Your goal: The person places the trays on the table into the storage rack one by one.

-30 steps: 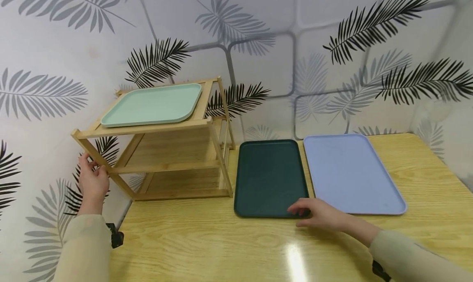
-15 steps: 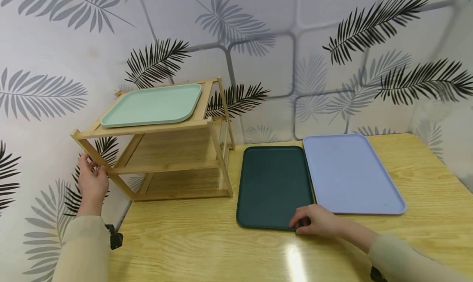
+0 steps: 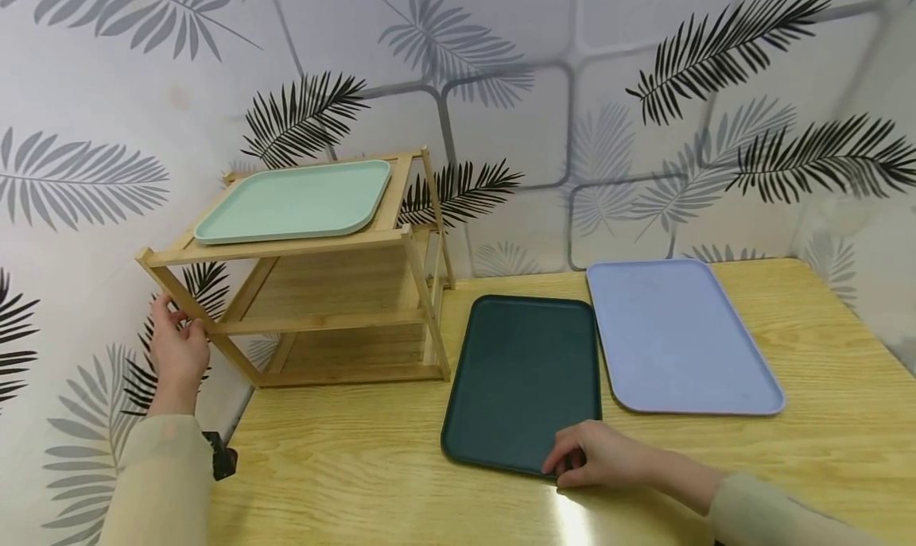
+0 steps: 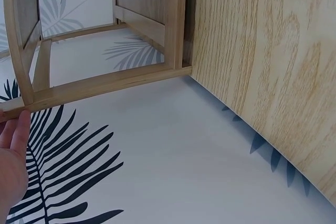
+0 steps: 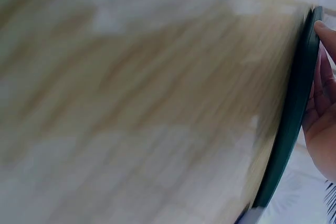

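Swivel or slip looks the likeliest trouble for the dark green tray (image 3: 525,379), pinched at one rim.
The right hand (image 3: 601,455) holds the near edge, thumb and fingers narrow around it, the tray reaching away ahead of that hand over the desk (image 3: 343,466). Gripped off-centre, its far end could droop, swing or catch the lavender tray (image 3: 683,335) just beyond the hand. The left hand (image 3: 179,351) grips the slanted leg of the wooden rack (image 3: 322,322); too hard a pull could tilt it, sliding the mint tray (image 3: 293,203) above that hand.
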Demonstrator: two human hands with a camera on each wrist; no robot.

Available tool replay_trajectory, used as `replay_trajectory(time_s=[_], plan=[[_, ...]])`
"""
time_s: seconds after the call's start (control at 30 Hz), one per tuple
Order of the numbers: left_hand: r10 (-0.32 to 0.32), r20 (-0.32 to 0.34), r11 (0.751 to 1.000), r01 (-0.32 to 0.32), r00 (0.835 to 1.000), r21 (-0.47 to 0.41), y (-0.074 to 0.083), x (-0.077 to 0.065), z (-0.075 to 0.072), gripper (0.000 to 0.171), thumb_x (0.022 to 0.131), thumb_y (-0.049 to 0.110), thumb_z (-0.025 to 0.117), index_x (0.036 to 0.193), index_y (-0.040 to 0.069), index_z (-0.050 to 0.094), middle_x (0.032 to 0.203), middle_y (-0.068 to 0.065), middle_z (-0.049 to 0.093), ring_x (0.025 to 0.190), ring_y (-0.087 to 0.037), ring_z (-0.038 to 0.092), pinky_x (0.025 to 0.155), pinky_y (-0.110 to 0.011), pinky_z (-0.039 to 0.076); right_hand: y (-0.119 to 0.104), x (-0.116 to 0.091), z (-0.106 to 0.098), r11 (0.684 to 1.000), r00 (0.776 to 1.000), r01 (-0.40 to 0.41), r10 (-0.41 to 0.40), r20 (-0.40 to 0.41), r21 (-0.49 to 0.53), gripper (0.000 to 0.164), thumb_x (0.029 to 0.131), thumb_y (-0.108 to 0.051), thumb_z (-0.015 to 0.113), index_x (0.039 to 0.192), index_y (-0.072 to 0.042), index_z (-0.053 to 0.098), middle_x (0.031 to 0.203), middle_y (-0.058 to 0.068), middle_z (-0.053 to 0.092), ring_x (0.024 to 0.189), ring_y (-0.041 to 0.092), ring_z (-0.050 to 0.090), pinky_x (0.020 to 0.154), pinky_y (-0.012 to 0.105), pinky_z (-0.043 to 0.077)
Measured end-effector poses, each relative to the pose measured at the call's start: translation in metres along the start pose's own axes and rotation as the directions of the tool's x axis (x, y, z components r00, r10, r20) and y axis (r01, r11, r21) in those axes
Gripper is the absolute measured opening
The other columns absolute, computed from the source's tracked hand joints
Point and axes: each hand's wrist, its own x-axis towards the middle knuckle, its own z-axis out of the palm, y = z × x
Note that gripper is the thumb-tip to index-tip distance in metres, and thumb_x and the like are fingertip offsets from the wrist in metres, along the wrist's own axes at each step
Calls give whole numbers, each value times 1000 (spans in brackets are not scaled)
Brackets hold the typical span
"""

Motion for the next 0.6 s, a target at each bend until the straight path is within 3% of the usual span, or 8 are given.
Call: replay_trajectory(time_s=[0.2, 0.4, 0.5, 0.6], plan=[[-28, -5, 1000, 28, 1000, -5, -1, 1, 1, 55, 102, 10, 39, 152, 24, 19, 145, -15, 45, 124, -31, 52, 76, -34, 47, -9, 14, 13, 999, 998, 38, -38, 44, 3, 18, 88, -10, 72, 106, -6, 74, 85, -6, 64, 69, -2, 57, 58, 21, 52], [-31, -2, 999, 31, 1000, -7, -2, 1, 2, 55, 103, 10, 39, 152, 24, 19, 145, -15, 45, 124, -31, 52, 73, -31, 46, -15, 22, 13, 999, 997, 6, -9, 71, 51, 22, 90, -13, 71, 110, -6, 72, 86, -8, 63, 67, -1, 58, 58, 22, 52], [-30, 3, 1000, 30, 1000, -8, -2, 0, 2, 55, 103, 11, 38, 152, 24, 19, 145, -14, 45, 124, -31, 52, 73, -30, 46, -7, 27, -3, 1000, 1000, 16, -16, 15, 4, 23, 89, -14, 72, 110, -5, 72, 87, -6, 64, 70, 1, 59, 60, 23, 52], [-19, 0, 1000, 19, 1000, -6, -1, 0, 1, 54, 103, 10, 39, 152, 23, 19, 144, -15, 46, 123, -31, 53, 76, -34, 48, 7, 33, -32, 991, 991, 12, -31, -134, -136, 25, 88, -13, 73, 110, -2, 71, 91, 2, 66, 76, 7, 61, 63, 27, 53]])
